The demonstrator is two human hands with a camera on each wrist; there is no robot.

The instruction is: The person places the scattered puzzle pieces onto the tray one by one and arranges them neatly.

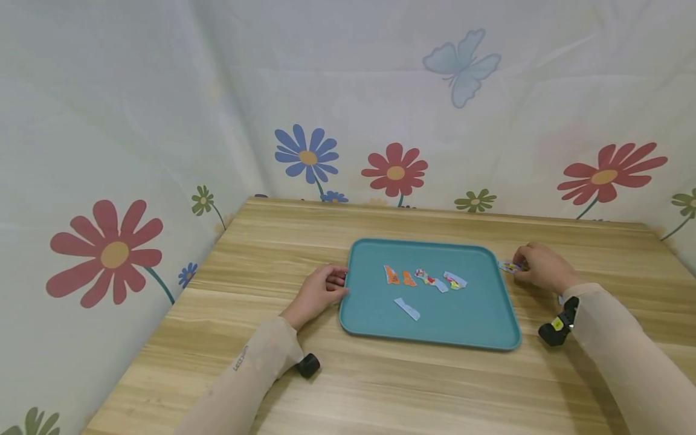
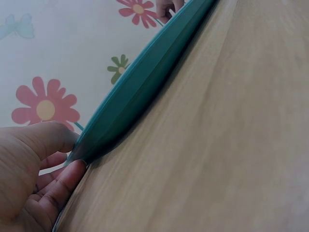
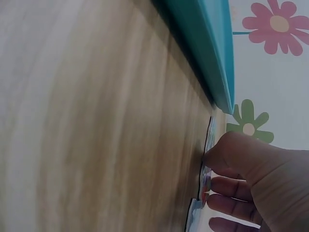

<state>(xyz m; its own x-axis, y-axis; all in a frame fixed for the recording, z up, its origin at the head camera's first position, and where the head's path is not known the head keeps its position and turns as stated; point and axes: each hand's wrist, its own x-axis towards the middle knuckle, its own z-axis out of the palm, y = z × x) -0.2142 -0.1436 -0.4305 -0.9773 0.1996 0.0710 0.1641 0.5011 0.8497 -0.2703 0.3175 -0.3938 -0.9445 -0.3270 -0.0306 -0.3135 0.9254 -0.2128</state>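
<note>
My left hand (image 1: 321, 287) grips the left rim of a teal tray (image 1: 462, 326), thumb and fingers pinching its edge in the left wrist view. On the tray lie several torn paper pieces: orange scraps (image 1: 391, 275), a long patterned piece (image 1: 432, 281), a white and yellow piece (image 1: 455, 280) and a pale strip (image 1: 406, 309) nearer the front. Beyond the right rim, my right hand (image 1: 544, 266) pinches a colourful torn paper piece (image 1: 507, 266) with thumb and fingertips, close against the tabletop. Its edge shows thin and flat in the right wrist view.
Another pale paper piece (image 3: 194, 215) lies on the wooden table (image 1: 380, 386), partly covered by my right wrist in the head view. A flower-printed cloth (image 1: 348, 72) hangs behind and to the left of the table.
</note>
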